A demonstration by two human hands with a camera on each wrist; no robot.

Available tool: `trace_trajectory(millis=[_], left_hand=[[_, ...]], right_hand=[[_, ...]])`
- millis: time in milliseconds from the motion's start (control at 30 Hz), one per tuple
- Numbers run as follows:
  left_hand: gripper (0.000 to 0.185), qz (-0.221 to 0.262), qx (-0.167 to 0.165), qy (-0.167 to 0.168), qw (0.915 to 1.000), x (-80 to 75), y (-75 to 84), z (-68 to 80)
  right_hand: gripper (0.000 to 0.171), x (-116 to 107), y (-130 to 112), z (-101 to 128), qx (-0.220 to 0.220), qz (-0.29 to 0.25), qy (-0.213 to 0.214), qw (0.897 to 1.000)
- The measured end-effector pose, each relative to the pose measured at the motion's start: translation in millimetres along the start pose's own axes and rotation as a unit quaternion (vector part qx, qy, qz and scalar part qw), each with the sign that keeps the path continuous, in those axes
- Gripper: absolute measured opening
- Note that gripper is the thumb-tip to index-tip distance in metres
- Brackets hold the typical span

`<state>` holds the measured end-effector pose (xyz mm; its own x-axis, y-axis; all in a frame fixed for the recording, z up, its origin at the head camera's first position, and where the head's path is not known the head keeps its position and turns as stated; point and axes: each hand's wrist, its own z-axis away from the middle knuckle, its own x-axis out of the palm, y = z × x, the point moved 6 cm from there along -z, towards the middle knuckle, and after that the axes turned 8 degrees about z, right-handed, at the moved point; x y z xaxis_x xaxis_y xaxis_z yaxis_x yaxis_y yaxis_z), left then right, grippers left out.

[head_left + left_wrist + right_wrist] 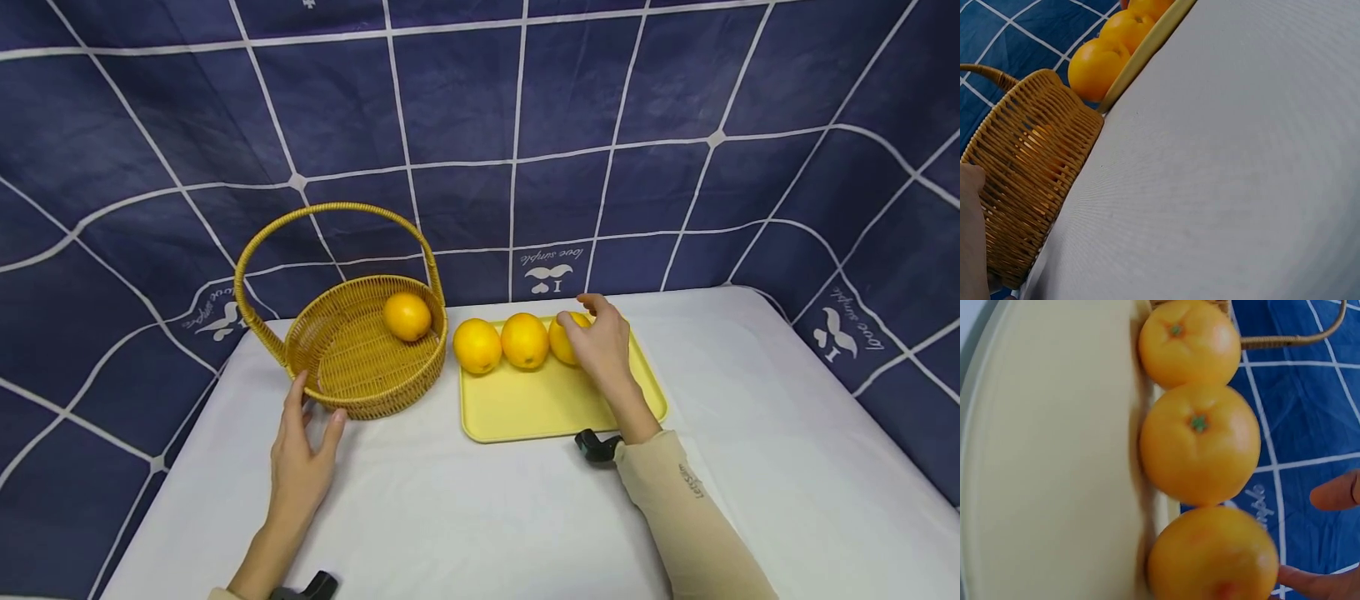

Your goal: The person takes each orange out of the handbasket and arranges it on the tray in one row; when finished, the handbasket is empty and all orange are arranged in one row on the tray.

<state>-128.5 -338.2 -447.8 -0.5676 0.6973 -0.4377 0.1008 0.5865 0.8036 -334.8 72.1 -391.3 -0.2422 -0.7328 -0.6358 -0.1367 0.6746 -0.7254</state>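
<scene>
A round woven basket (375, 400) with a tall arched handle stands at left, an orange (407, 317) inside it against the right wall. My left hand (300, 471) is at the basket's near-left rim, fingers and thumb spread; in the left wrist view the thumb (971, 181) lies against the weave. On the yellow tray (525, 408), three oranges form a row along the back edge: a left one (477, 346), a middle one (525, 341) and a right one (564, 340). Above the right orange, partly covering it, is my right hand (603, 342), with thumb and fingers apart.
A white cloth (450, 517) covers the table. Behind and at both sides hangs a dark blue grid-patterned curtain (465, 108). The tray stands close to the basket's right side. Black wrist-camera mounts (597, 447) show near both wrists.
</scene>
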Motion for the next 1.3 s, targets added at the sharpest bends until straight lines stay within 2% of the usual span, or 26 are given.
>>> trace_trajectory(millis=[300, 600, 967, 1300], left_hand=[[0.08, 0.001, -0.002, 0.002, 1.0, 0.0, -3.4, 1.3], [0.08, 0.006, 0.0, 0.005, 1.0, -4.2, -6.6, 2.7], [0.081, 0.008, 0.011, 0.004, 0.9999, 1.3, -0.4, -1.3], [0.081, 0.004, 0.006, 0.004, 1.0, -0.6, -1.4, 0.5]], right_hand=[[0.052, -4, -29, 12, -0.052, -0.014, -0.004, 0.999], [0.052, 7, -52, 25, -0.095, -0.027, -0.014, 0.995], [0.05, 42, -105, 45, -0.177, -0.047, -0.101, 0.978], [0.049, 91, -161, 48, -0.231, -0.057, -0.159, 0.958]])
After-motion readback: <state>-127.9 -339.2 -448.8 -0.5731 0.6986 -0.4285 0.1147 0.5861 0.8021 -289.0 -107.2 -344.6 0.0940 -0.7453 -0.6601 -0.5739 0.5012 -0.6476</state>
